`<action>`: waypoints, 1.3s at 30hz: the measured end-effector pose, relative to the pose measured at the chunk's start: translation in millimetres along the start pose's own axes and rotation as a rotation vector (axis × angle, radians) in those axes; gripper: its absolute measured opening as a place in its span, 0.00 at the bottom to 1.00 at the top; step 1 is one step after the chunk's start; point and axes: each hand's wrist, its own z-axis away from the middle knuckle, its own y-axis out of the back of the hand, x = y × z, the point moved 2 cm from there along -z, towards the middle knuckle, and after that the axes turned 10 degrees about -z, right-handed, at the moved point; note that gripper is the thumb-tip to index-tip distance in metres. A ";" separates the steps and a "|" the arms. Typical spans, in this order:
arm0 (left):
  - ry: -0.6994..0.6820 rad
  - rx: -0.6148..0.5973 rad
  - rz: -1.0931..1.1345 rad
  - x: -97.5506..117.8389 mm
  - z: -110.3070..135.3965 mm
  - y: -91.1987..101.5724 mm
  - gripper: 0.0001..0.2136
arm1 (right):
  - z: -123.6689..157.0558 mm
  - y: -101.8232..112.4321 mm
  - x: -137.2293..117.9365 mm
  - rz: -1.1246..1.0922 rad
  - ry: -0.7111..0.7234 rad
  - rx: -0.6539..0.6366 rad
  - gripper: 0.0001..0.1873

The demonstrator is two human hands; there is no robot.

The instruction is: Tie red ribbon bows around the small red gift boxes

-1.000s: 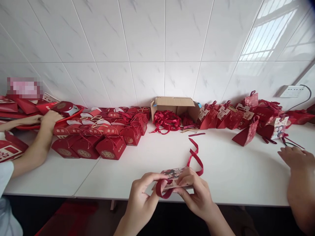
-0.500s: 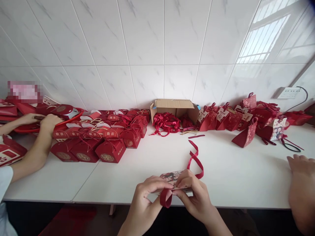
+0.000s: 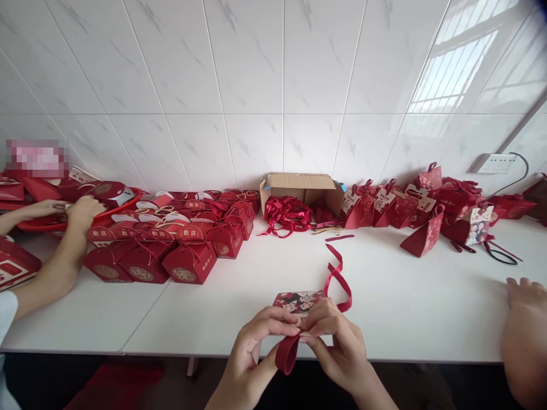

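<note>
Near the table's front edge, both hands are closed around the near end of a small gift box [image 3: 294, 302] with a printed picture on its face. A dark red ribbon loop [image 3: 286, 356] hangs from this end, between the fingers. My left hand [image 3: 258, 347] pinches it from the left, fingertips at the base of the loop. From the other side my right hand [image 3: 337, 341] pinches the same spot, its fingertips meeting the left ones. A loose length of red ribbon [image 3: 339, 279] curls on the table just past my right hand. The pinched part itself is hidden by my fingers.
Several red gift boxes [image 3: 190, 262] stand in rows at left. An open cardboard box [image 3: 299, 181] holds red ribbons [image 3: 288, 213] by the wall. Upright red pouch-like boxes [image 3: 423, 233] stand at right. Another person's hands [image 3: 85, 210] are far left; a further hand [image 3: 525, 319] rests at right.
The gift box has tilted so its printed face shows more. The ribbon loop hangs slightly lower and looks longer. My hands stay pinched together. The view has shifted a little.
</note>
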 end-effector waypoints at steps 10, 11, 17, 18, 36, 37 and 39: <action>0.013 0.173 -0.065 -13.2 0.0 -11.0 0.06 | 11.5 -8.8 7.3 -0.045 -0.039 0.178 0.13; 0.010 0.196 -0.074 -14.7 -0.7 -11.0 0.06 | 11.5 -8.7 8.5 -0.045 -0.064 0.167 0.13; 0.061 0.186 -0.092 -26.1 2.0 -7.5 0.07 | 7.3 -6.1 11.5 -0.148 -0.279 -0.036 0.13; 0.067 0.190 -0.095 -28.5 3.0 -6.8 0.07 | 6.8 -6.6 11.6 -0.191 -0.310 -0.060 0.13; 0.187 0.456 -0.053 -47.9 -4.3 -16.0 0.12 | 3.6 -18.6 26.0 -0.064 -0.331 0.156 0.12; 0.201 0.470 -0.043 -47.8 -4.7 -16.4 0.12 | 3.5 -19.0 26.5 -0.058 -0.335 0.156 0.12; 0.219 0.500 -0.024 -47.9 -5.6 -17.2 0.13 | 3.2 -19.9 28.3 -0.070 -0.359 0.162 0.12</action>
